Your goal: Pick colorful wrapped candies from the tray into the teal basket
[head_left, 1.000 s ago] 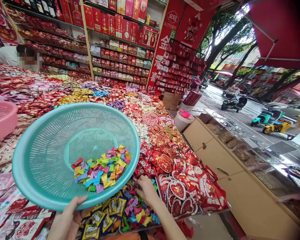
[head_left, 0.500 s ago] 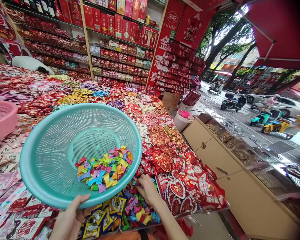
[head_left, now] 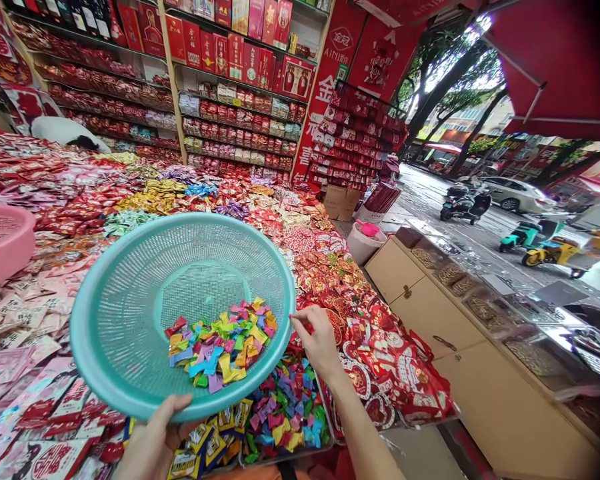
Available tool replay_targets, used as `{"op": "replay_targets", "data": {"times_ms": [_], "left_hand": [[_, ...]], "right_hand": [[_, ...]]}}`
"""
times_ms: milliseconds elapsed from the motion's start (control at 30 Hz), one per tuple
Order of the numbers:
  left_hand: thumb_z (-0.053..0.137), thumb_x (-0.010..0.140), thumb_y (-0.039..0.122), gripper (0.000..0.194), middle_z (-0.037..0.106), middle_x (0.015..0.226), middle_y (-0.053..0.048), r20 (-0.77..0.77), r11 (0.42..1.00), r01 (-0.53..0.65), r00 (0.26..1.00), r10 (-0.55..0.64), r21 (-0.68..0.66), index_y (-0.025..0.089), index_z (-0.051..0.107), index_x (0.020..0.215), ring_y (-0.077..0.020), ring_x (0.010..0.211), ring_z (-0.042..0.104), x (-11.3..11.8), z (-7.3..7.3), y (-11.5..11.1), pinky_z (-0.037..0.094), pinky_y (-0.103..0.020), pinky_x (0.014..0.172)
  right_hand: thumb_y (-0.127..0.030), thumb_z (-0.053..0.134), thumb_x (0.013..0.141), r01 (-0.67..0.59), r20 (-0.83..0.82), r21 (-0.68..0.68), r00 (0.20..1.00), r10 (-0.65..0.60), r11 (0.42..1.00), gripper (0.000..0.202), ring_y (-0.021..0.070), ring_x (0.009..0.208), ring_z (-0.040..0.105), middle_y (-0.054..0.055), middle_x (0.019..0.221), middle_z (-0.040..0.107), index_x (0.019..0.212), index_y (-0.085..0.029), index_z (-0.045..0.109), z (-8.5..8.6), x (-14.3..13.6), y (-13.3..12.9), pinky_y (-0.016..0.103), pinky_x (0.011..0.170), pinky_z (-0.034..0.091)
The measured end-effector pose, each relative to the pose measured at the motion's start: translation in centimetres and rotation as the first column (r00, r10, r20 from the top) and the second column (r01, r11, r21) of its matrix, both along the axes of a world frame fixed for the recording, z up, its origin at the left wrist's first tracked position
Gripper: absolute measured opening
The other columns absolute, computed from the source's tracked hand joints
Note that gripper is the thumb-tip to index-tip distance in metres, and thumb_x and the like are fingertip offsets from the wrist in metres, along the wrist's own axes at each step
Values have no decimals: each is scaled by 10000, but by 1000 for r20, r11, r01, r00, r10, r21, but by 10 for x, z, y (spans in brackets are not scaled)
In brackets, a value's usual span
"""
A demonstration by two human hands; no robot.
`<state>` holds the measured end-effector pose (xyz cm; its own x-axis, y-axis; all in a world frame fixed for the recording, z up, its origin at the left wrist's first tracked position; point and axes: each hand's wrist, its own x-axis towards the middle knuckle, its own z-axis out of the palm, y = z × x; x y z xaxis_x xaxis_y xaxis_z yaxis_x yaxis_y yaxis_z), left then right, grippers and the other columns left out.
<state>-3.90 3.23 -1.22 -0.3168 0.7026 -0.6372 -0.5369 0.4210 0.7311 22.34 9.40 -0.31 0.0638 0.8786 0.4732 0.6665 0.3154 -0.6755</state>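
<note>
In the head view, the left hand [head_left: 155, 437] has its grip clasped on the near rim of a teal basket [head_left: 123, 313], thumb over the edge. The basket spreads forward of this grip, its open side tilted toward the person. Just ahead and to the right of the left thumb, inside the basket, lies a heap of wrapped sweets [head_left: 225, 347] in many colours.

The right hand [head_left: 320, 340] is at the basket's right rim, thumb and fingertips drawn together; whether this grip pinches the rim or a small piece cannot be told. Below it and slightly left lie loose wrapped sweets [head_left: 285, 410] in a clear-edged tray. Yellow-and-blue packets [head_left: 210, 443] sit between the two grips, nearer the left one. Right of the right grip are red heart-patterned packets [head_left: 380, 370], and farther right stands a tan cabinet [head_left: 480, 380].

Pale pink packets [head_left: 7, 363] lie left of the left grip, with a pink basket [head_left: 17, 253] beyond them. Far ahead of both grips, a person in white [head_left: 57, 130] bends down beside the stocked shelving [head_left: 175, 87].
</note>
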Motion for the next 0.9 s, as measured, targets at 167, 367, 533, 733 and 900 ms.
{"op": "replay_targets", "data": {"times_ms": [167, 367, 533, 733, 900], "left_hand": [[769, 541, 176, 112, 672, 706, -56, -8, 1000, 24, 1000, -24, 3, 118, 689, 594, -193, 665, 630, 2, -9, -5, 569, -288, 581], [781, 582, 201, 127, 687, 723, -38, -8, 997, 74, 997, -74, 36, 135, 690, 641, -180, 683, 635, 1, -23, -9, 565, -276, 613], [780, 582, 205, 131, 690, 731, -41, -9, 994, 92, 996, -92, 51, 137, 687, 643, -184, 686, 633, 2, -17, -10, 569, -293, 620], [799, 478, 177, 171, 662, 681, -32, 4, 999, 30, 1000, -30, 24, 133, 680, 593, -180, 638, 614, 0, 1, -4, 569, -293, 554], [794, 389, 124, 215, 659, 673, -29, -12, 999, -6, 1000, 6, 52, 135, 667, 563, -174, 627, 604, -9, 3, 4, 564, -274, 542]], "right_hand": [[-234, 557, 909, -48, 20, 21, 999, 48, 999, 120, 185, 848, 558, 29, 851, 636, 847, -227, 659, 4, -21, 17, 322, 790, 429], [-219, 570, 904, -105, 40, -23, 994, 106, 994, 120, 172, 826, 546, 17, 838, 628, 841, -224, 672, -4, -36, 33, 311, 791, 416], [-197, 608, 884, -123, 50, -67, 991, 127, 990, 101, 169, 836, 554, 13, 840, 642, 835, -225, 692, -12, -39, 38, 313, 809, 408], [-226, 600, 891, -100, -32, -10, 994, 100, 995, 104, 174, 855, 570, 19, 867, 645, 904, -237, 703, -12, -29, 17, 320, 819, 431], [-235, 576, 902, -24, -88, -20, 996, 22, 1000, 104, 183, 862, 568, 26, 866, 629, 886, -232, 679, -31, -9, -4, 330, 818, 435]]}}
